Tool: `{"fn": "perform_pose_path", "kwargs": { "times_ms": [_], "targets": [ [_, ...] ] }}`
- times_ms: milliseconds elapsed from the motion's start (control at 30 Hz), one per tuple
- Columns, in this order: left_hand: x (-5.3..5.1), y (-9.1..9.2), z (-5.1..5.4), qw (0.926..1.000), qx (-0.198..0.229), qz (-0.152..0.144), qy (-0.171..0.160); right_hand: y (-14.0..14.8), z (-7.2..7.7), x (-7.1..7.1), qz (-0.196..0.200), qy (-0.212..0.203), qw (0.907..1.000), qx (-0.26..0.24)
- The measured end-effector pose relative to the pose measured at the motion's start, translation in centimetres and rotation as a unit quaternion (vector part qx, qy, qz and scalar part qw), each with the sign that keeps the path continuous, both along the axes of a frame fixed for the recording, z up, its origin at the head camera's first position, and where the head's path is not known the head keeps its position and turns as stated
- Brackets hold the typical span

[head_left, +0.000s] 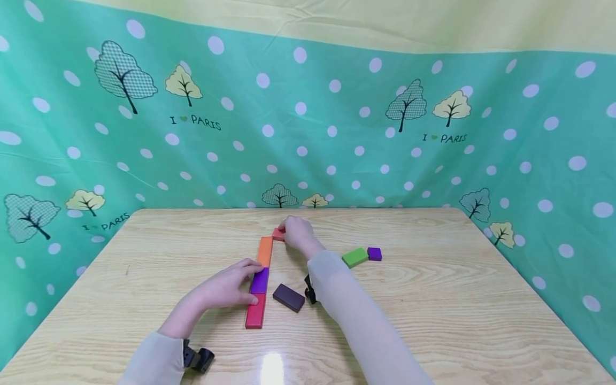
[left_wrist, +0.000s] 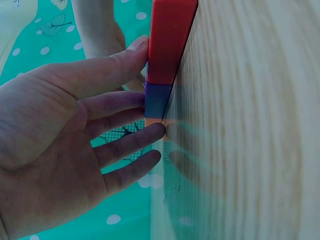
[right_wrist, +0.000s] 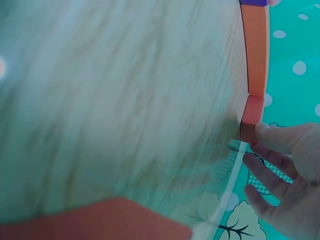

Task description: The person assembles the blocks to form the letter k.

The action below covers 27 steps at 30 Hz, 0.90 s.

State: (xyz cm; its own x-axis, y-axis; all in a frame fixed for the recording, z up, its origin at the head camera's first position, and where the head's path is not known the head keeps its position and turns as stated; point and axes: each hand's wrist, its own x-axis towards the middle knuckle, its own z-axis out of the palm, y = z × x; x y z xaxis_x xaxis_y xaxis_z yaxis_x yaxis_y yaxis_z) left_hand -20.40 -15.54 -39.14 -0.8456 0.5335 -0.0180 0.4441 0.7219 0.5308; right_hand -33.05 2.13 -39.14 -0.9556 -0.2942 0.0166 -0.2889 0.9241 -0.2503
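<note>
An orange block (head_left: 264,251), a purple block (head_left: 260,280) and a red block (head_left: 255,313) lie end to end in a row on the table. My left hand (head_left: 230,284) touches the row from its left side, thumb on the red block and fingertips at the purple one, with fingers nearly straight. At the row's far end, my right hand (head_left: 299,235) pinches a small salmon-red block (head_left: 277,234) between thumb and index finger. In the right wrist view this small block (right_wrist: 252,116) meets the end of the orange block (right_wrist: 256,50); its other fingers are spread.
A dark brown block (head_left: 289,298) lies right of the row, beside the right forearm. Farther right, a green block (head_left: 355,258) lies next to a small purple block (head_left: 374,254). A blurred red-orange shape (right_wrist: 100,222) fills the lower left of the right wrist view.
</note>
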Motion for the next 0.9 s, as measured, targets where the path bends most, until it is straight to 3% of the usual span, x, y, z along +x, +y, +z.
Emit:
{"fn": "perform_pose_path", "kwargs": {
  "times_ms": [900],
  "targets": [
    [-0.19, -0.17, -0.1, 1.0, -0.001, -0.004, 0.001, -0.76, -0.07, -0.16, 0.011, -0.008, 0.9999, 0.002]
  ]
}}
